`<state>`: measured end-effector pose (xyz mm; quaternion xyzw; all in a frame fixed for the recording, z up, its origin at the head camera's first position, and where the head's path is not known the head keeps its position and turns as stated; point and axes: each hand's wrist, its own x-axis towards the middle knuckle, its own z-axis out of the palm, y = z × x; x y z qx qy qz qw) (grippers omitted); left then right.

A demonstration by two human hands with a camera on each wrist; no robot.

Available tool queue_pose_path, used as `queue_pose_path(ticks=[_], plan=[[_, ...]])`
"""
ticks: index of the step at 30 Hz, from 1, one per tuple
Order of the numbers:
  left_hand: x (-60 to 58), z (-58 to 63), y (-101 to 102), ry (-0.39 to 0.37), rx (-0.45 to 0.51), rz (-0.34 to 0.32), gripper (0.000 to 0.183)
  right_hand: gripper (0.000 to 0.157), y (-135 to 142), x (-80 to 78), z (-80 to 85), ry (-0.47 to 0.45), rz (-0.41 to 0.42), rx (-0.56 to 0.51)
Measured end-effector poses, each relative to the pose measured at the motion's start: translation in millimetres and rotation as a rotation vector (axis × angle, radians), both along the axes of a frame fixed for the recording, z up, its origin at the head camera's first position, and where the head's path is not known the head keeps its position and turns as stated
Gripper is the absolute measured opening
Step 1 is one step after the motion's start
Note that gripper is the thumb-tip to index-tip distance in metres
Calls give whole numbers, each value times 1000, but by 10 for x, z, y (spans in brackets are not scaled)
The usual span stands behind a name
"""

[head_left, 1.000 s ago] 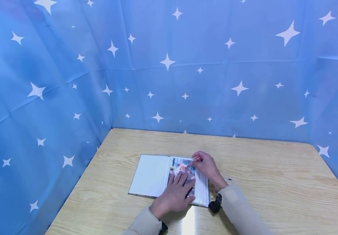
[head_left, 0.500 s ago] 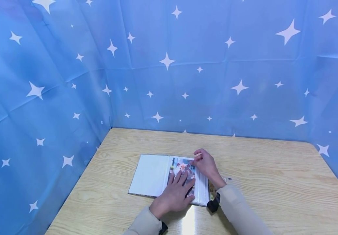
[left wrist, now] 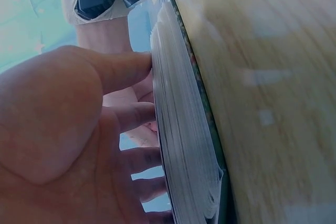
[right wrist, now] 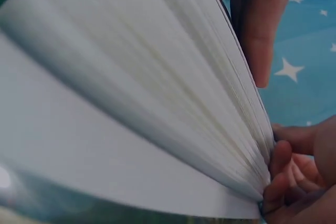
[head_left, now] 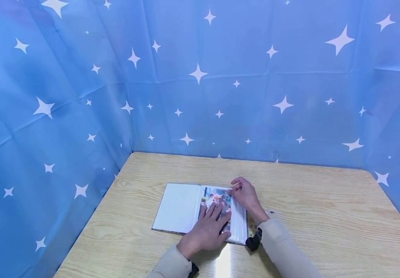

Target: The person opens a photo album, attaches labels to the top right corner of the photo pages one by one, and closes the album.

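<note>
A photo album (head_left: 177,208) lies open on the table, its white inside cover to the left and a thick stack of pages (left wrist: 181,114) to the right. On the top page is a photo (head_left: 217,197) of a cartoon animal with round ears. My left hand (head_left: 205,233) rests over the lower part of it, fingers spread and straight. At the photo's upper right corner my right hand (head_left: 245,195) pinches with thumb and forefinger; its other fingers are curled. The right wrist view shows the right fingertips (right wrist: 281,153) against the page edges. Whether they hold the sleeve too is unclear.
Beside the album, partly under my right wrist, lies a brownish patterned item (head_left: 252,228). A small dark spot (head_left: 272,212) shows near it on the wooden table (head_left: 311,200). A blue curtain with white stars (head_left: 241,96) stands behind and at both sides.
My right fingertips have shifted slightly to the right along the photo's top corner. The left hand and the album stay in place.
</note>
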<state>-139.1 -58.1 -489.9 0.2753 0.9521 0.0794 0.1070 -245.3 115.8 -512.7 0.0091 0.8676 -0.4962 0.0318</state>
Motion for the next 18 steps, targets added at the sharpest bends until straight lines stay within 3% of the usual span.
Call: queue_pose_path(ticks=[18], plan=[[8, 16, -5, -25, 27, 7, 58, 21, 28, 10, 8, -4, -10, -36]])
